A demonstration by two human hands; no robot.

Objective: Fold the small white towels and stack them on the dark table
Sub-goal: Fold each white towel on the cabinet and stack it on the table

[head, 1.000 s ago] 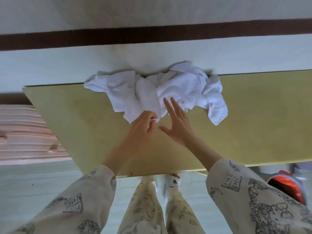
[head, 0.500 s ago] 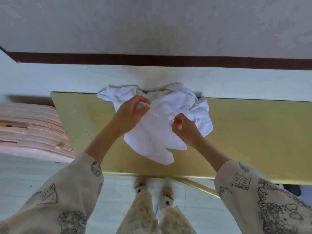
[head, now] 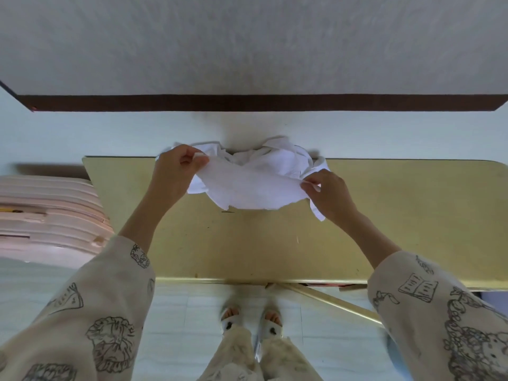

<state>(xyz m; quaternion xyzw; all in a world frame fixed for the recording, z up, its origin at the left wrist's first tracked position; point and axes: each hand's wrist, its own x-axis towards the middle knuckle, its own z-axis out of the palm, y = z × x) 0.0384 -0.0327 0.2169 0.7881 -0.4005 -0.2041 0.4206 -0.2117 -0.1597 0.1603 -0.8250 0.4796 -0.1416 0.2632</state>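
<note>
A small white towel point(head: 247, 188) hangs stretched between my two hands above the far part of the yellowish table point(head: 275, 243). My left hand point(head: 176, 174) pinches its left corner and my right hand point(head: 327, 195) pinches its right corner. Behind it, a crumpled heap of white towels point(head: 277, 156) lies at the table's far edge against the wall. The held towel hides the front of that heap. No folded stack is in view.
A stack of pink boards point(head: 46, 215) stands left of the table. The wall with a dark brown strip point(head: 261, 103) runs right behind the far edge. A slanted table leg point(head: 335, 302) and my feet show below the near edge.
My hands have moved apart, spreading the towel wide. It has come up from the heap and now hangs taut between them.
</note>
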